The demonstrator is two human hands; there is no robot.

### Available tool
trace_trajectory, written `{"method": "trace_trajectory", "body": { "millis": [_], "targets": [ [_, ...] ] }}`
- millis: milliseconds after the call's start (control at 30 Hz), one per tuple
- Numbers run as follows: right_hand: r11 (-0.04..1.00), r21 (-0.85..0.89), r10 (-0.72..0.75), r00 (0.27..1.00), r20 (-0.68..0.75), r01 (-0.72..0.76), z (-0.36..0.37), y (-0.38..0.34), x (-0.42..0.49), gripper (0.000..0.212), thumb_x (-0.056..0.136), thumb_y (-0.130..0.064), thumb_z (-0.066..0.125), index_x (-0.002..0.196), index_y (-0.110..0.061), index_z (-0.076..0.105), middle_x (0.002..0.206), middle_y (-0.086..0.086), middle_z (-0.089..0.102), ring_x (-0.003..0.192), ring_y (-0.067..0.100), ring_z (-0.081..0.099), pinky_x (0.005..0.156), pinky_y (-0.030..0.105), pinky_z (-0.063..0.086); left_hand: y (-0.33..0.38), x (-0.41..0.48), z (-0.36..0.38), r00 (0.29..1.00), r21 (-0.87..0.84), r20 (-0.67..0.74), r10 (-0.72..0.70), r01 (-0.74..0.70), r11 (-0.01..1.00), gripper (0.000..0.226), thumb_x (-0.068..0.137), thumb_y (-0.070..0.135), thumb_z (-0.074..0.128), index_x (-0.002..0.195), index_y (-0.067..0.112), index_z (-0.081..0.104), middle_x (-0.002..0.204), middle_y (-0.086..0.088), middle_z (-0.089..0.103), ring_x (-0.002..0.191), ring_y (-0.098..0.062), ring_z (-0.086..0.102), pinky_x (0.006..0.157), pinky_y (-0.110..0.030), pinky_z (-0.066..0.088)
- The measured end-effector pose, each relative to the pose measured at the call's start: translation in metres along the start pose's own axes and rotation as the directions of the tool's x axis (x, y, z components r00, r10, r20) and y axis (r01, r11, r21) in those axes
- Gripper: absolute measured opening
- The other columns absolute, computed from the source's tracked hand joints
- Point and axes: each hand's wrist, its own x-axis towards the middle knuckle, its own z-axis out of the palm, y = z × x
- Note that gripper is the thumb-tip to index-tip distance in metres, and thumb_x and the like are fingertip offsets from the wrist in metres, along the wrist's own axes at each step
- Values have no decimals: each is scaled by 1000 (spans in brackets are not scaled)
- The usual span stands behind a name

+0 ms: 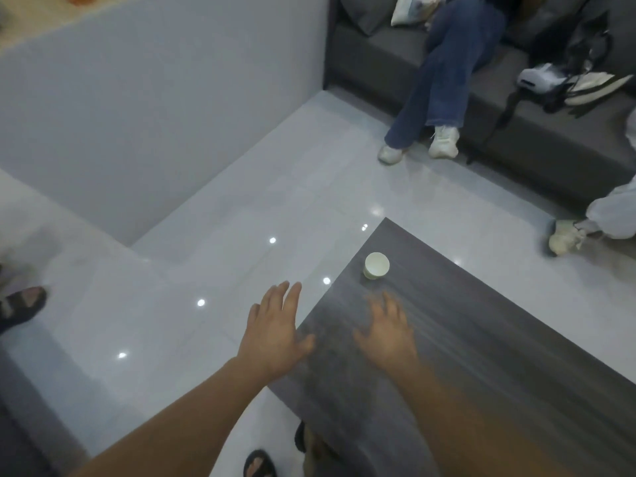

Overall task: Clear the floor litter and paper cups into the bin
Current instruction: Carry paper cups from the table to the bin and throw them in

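Right hand (385, 333) flat, paper cup (376, 266) just beyond

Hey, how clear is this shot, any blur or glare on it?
Head view: the right hand is smeared by motion blur, the left hand less so; head view: the table grain streaks near both hands, while the paper cup reads fairly sharp; head view: small bright glare spots dot the glossy floor.

One paper cup (377, 265), one table (481, 339), two hands (273, 335) (385, 333), one sofa (378, 53).
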Motion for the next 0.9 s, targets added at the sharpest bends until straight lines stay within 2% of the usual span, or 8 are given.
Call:
{"method": "trace_trajectory", "body": {
  "millis": [133, 233, 367, 433, 567, 700, 767, 900],
  "targets": [
    [1000, -10, 16, 998, -65, -17, 5, 19, 105, 82, 88, -41, 59, 154, -24, 14, 161, 8, 9, 147, 31, 10, 117, 45, 24, 10, 80, 35, 999, -36, 39, 0, 1, 999, 93, 81, 65, 54, 151, 30, 4, 159, 3, 9, 146, -21, 13, 116, -43, 21],
    [999, 10, 43, 997, -67, -43, 15, 32, 172, 82, 88, -40, 59, 155, -25, 13, 160, 11, 8, 146, 36, 10, 115, 47, 25, 13, 124, 61, 997, -44, 69, 19, -16, 999, 92, 81, 63, 55, 151, 29, 5, 159, 3, 12, 145, -20, 15, 116, -42, 24],
    [998, -21, 50, 998, -34, -51, 34, 44, 227, 82, 88, -40, 62, 153, -30, 12, 160, 9, 4, 145, 38, 11, 113, 49, 29, 13, 161, 87, 996, -61, 84, 39, -34, 998, 92, 81, 60, 58, 151, 27, 8, 158, 2, 14, 145, -19, 16, 116, -40, 25],
    [998, -25, 64, 998, -14, -64, 45, 50, 235, 78, 89, -39, 62, 152, -31, 16, 159, 10, 8, 142, 38, 18, 109, 48, 35, 12, 170, 98, 993, -64, 107, 43, -36, 997, 93, 81, 58, 60, 151, 26, 9, 158, 1, 15, 144, -19, 16, 115, -39, 25],
    [997, 74, 34, 999, -23, -32, 68, 56, 221, 67, 90, -33, 60, 149, -28, 29, 143, 10, 31, 125, 33, 39, 99, 39, 42, 14, 174, 113, 989, -81, 138, 55, -44, 996, 97, 78, 54, 66, 151, 24, 10, 157, -1, 17, 144, -19, 17, 115, -38, 25],
    [922, 374, 71, 994, 84, -98, 81, 52, 169, 67, 84, -44, 65, 144, -32, 37, 139, 3, 40, 119, 27, 50, 92, 32, 42, 20, 157, 113, 979, -75, 171, 114, -102, 992, 101, 73, 52, 71, 151, 21, 15, 153, -2, 27, 140, -19, 24, 112, -32, 26],
    [851, 519, 56, 996, 69, -84, 77, 45, 136, 70, 81, -49, 65, 144, -33, 37, 139, 0, 47, 121, 22, 51, 96, 31, 41, 23, 144, 104, 962, -103, 228, 149, -129, 986, 100, 72, 49, 72, 150, 20, 17, 148, -2, 34, 137, -18, 30, 109, -28, 27],
    [757, 653, 10, 1000, -9, -1, 58, 25, 68, 72, 78, -59, 62, 142, -34, 41, 135, -6, 55, 120, 12, 53, 95, 22, 39, 29, 109, 73, 932, -270, 269, 245, -171, 947, 71, 69, 37, 73, 133, 27, 43, 120, 8, 56, 110, -13, 55, 82, -17, 38]
  ]
}}
